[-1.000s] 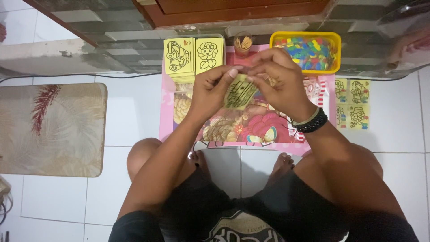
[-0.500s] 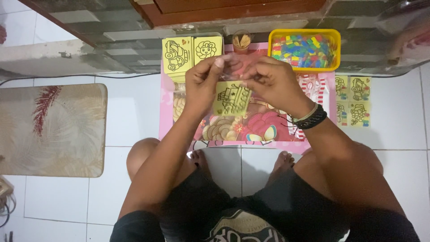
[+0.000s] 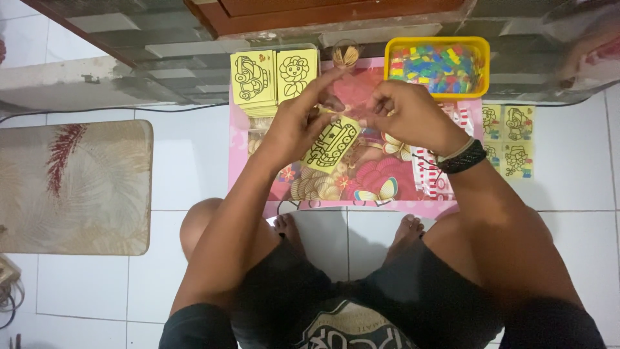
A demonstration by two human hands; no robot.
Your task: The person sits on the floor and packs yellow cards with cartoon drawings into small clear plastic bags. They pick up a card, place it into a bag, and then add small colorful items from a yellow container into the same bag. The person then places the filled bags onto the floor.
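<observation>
Both hands pinch a small yellow card with a black-outlined vehicle drawing above the pink patterned tabletop: left hand grips its upper edge, right hand picks at its top corner. Pulling too sharply could crease or tear the thin card.

yellow tray and stacked cards flank hands.

Card's upper edge hidden behind hands, fingertip grip unclear, mat cut by left edge, tub's pieces too small to tell
</observation>
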